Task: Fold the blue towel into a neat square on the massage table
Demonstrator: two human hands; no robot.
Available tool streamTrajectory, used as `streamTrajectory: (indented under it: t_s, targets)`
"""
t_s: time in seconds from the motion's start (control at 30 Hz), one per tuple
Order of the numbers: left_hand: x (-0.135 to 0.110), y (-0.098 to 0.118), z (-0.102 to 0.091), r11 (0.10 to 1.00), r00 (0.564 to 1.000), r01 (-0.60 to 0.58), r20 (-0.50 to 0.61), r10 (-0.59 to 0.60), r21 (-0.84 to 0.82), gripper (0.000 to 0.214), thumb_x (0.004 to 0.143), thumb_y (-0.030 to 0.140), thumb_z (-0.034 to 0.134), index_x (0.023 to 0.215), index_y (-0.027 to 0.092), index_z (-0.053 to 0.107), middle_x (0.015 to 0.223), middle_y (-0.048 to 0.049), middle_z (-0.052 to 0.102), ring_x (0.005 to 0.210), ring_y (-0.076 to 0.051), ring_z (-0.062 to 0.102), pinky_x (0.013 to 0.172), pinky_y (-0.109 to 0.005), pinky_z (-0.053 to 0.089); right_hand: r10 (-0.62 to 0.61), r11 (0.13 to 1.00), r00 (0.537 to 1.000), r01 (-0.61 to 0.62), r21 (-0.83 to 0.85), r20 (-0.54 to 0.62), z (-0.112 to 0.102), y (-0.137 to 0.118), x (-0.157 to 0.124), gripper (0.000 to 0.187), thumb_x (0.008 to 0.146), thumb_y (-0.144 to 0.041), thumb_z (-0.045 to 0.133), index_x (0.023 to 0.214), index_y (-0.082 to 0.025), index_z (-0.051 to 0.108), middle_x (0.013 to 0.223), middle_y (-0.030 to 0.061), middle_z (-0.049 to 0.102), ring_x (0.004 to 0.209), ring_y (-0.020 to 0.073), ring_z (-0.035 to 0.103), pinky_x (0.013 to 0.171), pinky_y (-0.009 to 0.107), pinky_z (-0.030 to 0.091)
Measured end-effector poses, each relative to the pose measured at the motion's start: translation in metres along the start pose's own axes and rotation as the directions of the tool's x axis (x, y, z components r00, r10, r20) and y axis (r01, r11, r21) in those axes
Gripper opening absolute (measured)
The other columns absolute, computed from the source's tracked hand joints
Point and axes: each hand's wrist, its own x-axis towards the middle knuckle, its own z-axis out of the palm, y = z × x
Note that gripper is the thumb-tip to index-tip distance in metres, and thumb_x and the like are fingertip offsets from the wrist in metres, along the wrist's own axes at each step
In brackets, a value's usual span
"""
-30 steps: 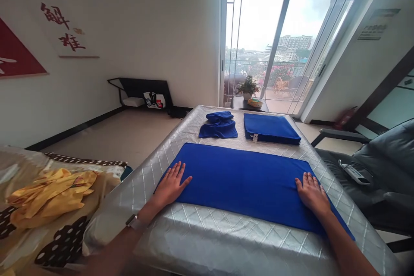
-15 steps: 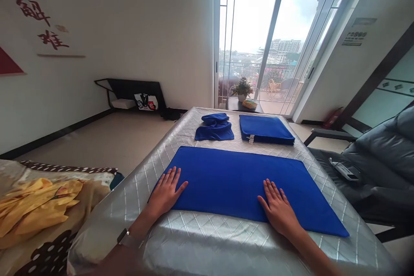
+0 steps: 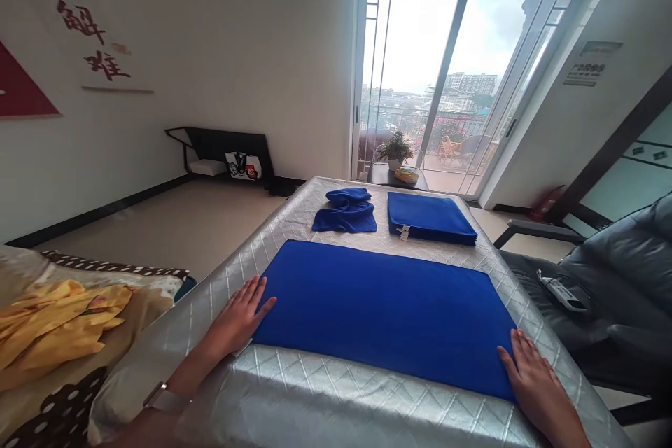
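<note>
A blue cloth (image 3: 378, 315) lies flat and smooth across the silver quilted table cover (image 3: 336, 392). At its left edge rests my left hand (image 3: 239, 315), palm down with fingers stretched out. My right hand (image 3: 538, 378) lies the same way over the cloth's right edge, hiding the near right corner. Neither hand grips anything. Beyond the cloth, a crumpled blue cloth (image 3: 346, 213) sits on the left and a neat stack of folded blue cloths (image 3: 430, 215) with a white tag on the right.
Yellow cloth (image 3: 57, 315) lies on bedding at the left. A dark armchair (image 3: 624, 280) with a power strip (image 3: 561, 292) on its seat stands close on the right. Behind the table is a small stand with a potted plant (image 3: 396, 149), before a glass sliding door (image 3: 414, 49).
My right hand has slid right, from the cloth's surface to its right edge. My left hand has shifted slightly left to the left edge. The view has turned a little.
</note>
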Motion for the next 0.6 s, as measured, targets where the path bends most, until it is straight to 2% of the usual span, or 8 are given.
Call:
streamTrajectory:
  t_s: [0.13, 0.2, 0.23, 0.33, 0.4, 0.47, 0.53, 0.6]
  targets:
    - [0.011, 0.015, -0.021, 0.995, 0.994, 0.094, 0.068, -0.091, -0.036, 0.069, 0.102, 0.054, 0.023, 0.157, 0.013, 0.029, 0.16, -0.0172, 0.03, 0.15, -0.031, 0.025, 0.119, -0.055, 0.025, 0.059, 0.998, 0.998, -0.059, 0.031, -0.014, -0.003, -0.001, -0.001, 0.079, 0.09, -0.055, 0.015, 0.146, -0.008, 0.045, 0.157, 0.0163, 0.037, 0.148, 0.0291, 0.028, 0.12, 0.052, 0.025]
    - [0.021, 0.041, -0.036, 0.992, 0.992, 0.105, 0.081, -0.099, -0.074, 0.075, 0.102, 0.059, 0.019, 0.157, 0.008, 0.025, 0.162, -0.0184, 0.025, 0.15, -0.03, 0.023, 0.12, -0.053, 0.023, 0.102, 0.995, 0.994, -0.1, 0.026, -0.049, -0.01, -0.013, 0.002, 0.08, 0.092, -0.055, 0.013, 0.148, -0.006, 0.041, 0.157, 0.0169, 0.038, 0.148, 0.0289, 0.029, 0.12, 0.053, 0.024]
    - [0.027, 0.061, -0.043, 0.993, 0.995, 0.06, 0.091, -0.051, -0.101, 0.078, 0.101, 0.061, 0.018, 0.157, 0.007, 0.024, 0.162, -0.0179, 0.022, 0.151, -0.029, 0.022, 0.121, -0.051, 0.022, 0.101, 0.995, 0.992, -0.1, 0.019, -0.069, -0.016, -0.025, 0.005, 0.08, 0.093, -0.054, 0.012, 0.148, -0.004, 0.041, 0.156, 0.0178, 0.038, 0.148, 0.0292, 0.029, 0.12, 0.053, 0.024]
    - [0.039, 0.137, -0.06, 0.958, 0.965, -0.208, 0.118, 0.234, -0.2, 0.078, 0.101, 0.064, 0.015, 0.157, 0.011, 0.026, 0.163, -0.0137, 0.021, 0.151, -0.025, 0.02, 0.123, -0.044, 0.021, -0.02, 1.0, 0.999, 0.021, 0.011, -0.04, -0.041, -0.09, 0.019, 0.077, 0.097, -0.05, 0.009, 0.149, -0.002, 0.042, 0.158, 0.0174, 0.035, 0.149, 0.0282, 0.027, 0.121, 0.05, 0.021]
    - [0.042, 0.188, -0.063, 0.895, 0.908, -0.364, 0.116, 0.402, -0.258, 0.076, 0.102, 0.064, 0.016, 0.158, 0.013, 0.025, 0.163, -0.0114, 0.022, 0.152, -0.023, 0.019, 0.124, -0.041, 0.018, -0.117, 0.992, 0.991, 0.114, 0.045, 0.063, -0.057, -0.149, 0.03, 0.075, 0.099, -0.05, 0.009, 0.152, -0.005, 0.037, 0.16, 0.0133, 0.031, 0.15, 0.0249, 0.023, 0.123, 0.046, 0.019]
    - [0.041, 0.226, -0.06, 0.829, 0.852, -0.473, 0.084, 0.516, -0.299, 0.075, 0.102, 0.063, 0.016, 0.158, 0.013, 0.023, 0.164, -0.01, 0.018, 0.152, -0.021, 0.015, 0.125, -0.04, 0.015, -0.251, 0.966, 0.955, 0.236, 0.108, 0.159, -0.067, -0.206, 0.039, 0.072, 0.101, -0.051, 0.01, 0.156, -0.009, 0.03, 0.162, 0.0093, 0.025, 0.151, 0.0214, 0.018, 0.124, 0.043, 0.016]
    - [0.038, 0.244, -0.053, 0.796, 0.827, -0.517, 0.057, 0.56, -0.315, 0.074, 0.103, 0.062, 0.015, 0.159, 0.014, 0.02, 0.165, -0.0095, 0.016, 0.153, -0.02, 0.012, 0.125, -0.04, 0.013, -0.338, 0.938, 0.916, 0.309, 0.159, 0.217, -0.068, -0.249, 0.043, 0.071, 0.102, -0.052, 0.011, 0.157, -0.01, 0.026, 0.163, 0.008, 0.02, 0.152, 0.0199, 0.015, 0.124, 0.041, 0.014]
    - [0.034, 0.237, -0.046, 0.807, 0.834, -0.505, 0.067, 0.547, -0.307, 0.074, 0.103, 0.062, 0.016, 0.159, 0.014, 0.019, 0.165, -0.0096, 0.015, 0.153, -0.02, 0.012, 0.125, -0.041, 0.012, -0.369, 0.926, 0.896, 0.331, 0.183, 0.248, -0.063, -0.272, 0.044, 0.071, 0.102, -0.053, 0.011, 0.157, -0.01, 0.024, 0.164, 0.0077, 0.017, 0.152, 0.0197, 0.013, 0.124, 0.041, 0.012]
